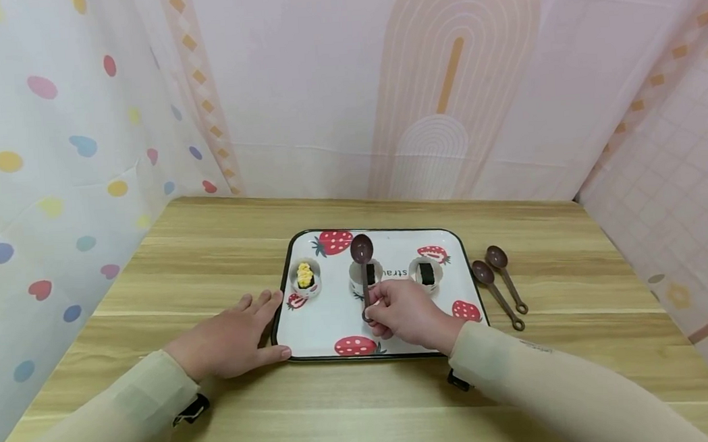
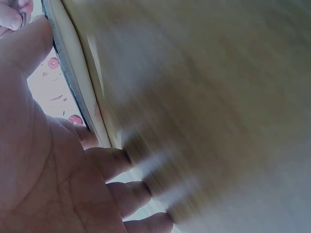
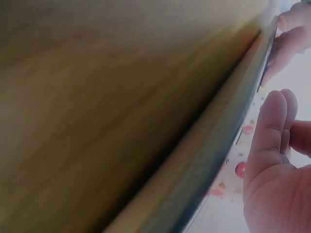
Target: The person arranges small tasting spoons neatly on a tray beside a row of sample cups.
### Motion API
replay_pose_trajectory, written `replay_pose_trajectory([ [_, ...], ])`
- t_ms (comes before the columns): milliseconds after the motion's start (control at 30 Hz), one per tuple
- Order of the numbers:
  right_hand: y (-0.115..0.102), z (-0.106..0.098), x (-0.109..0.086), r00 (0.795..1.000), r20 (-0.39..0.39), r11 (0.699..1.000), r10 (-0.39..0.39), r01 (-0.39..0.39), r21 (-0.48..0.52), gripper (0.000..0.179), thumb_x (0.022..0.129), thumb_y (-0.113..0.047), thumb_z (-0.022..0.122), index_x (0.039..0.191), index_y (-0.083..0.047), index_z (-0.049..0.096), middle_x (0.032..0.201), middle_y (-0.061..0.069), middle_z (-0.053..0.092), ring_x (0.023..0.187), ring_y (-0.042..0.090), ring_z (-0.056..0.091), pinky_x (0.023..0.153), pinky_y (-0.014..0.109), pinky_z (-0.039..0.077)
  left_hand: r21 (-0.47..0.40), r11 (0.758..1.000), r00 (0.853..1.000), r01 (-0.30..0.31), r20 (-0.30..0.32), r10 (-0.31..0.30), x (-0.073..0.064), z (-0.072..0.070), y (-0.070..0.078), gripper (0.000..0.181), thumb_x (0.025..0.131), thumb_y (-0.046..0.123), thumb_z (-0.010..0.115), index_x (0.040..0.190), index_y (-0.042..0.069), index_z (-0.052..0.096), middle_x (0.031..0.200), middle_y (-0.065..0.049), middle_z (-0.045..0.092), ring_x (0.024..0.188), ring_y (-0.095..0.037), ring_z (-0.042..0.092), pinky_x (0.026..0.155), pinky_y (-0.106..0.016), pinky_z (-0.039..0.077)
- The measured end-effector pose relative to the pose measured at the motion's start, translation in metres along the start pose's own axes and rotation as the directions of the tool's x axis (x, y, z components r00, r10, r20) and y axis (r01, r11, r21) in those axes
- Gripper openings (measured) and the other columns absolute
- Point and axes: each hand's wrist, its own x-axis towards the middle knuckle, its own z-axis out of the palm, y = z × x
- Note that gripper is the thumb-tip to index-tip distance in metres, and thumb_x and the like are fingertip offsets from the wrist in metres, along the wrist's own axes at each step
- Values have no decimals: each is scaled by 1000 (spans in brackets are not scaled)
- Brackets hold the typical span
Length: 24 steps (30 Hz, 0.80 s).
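Observation:
My right hand [image 1: 405, 316] pinches the handle of a dark brown spoon [image 1: 362, 249], its bowl pointing away above the middle of a white strawberry-print tray [image 1: 329, 317]. Under the spoon, partly covered by it, sits a small paper cup [image 1: 356, 275] with a black-wrapped piece inside. To its right, another paper cup [image 1: 419, 286] holds a black-wrapped sushi piece [image 1: 427, 273]. At the tray's left, a third cup [image 1: 314, 292] holds a sushi piece topped with yellow [image 1: 305, 275]. My left hand [image 1: 230, 340] has its fingers spread, touching the tray's left edge.
Two more brown spoons [image 1: 497, 258] [image 1: 483, 274] lie on the wooden table [image 1: 222, 256] just right of the tray. Patterned curtains [image 1: 321, 81] hang behind the table and at both sides.

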Motion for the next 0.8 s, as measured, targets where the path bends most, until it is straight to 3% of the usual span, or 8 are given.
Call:
replay_pose_trajectory([
  [300,-6,14,9,998,51,998,-26,29,-51,6,100,-3,67,96,-3,72,70,4,72,59,9,66,54,22,55,8,1000,1000,-4,-1,4,0,-1,0,110,93,77,58,165,-1,27,168,-29,32,149,-62,34,116,-69,40],
  [533,-12,24,14,997,61,999,45,-43,-27,6,100,-8,71,98,-2,72,75,4,75,57,11,66,49,19,51,14,1000,1000,-12,-8,12,1,-2,0,109,94,75,58,164,-3,27,168,-29,32,148,-63,34,116,-70,40],
  [800,-12,30,19,993,83,996,86,-87,10,5,99,-7,71,94,-5,71,76,6,76,57,11,67,51,21,56,12,1000,1000,-21,-9,21,-1,-2,1,110,94,75,58,165,-3,27,168,-31,30,148,-64,32,115,-72,38],
])
